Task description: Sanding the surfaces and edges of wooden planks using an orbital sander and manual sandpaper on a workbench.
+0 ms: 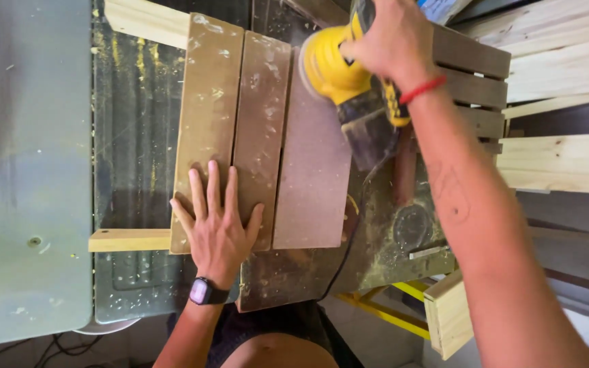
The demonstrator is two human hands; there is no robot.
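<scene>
My right hand (pixel 383 41) grips the top of a yellow sander (pixel 339 68), fingers wrapped tight around it. The sander sits on the far end of three brown boards (pixel 260 129). My left hand (pixel 216 221) presses flat, fingers spread, on the near end of the boards, which lie on a dusty table (pixel 134 123).

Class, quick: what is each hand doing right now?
Left hand: open, pressed flat on the wooden slats.
Right hand: closed around the yellow sander.

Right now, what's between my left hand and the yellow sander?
In the head view, only bare, dusty slats lie between the left hand and the yellow sander.
</scene>
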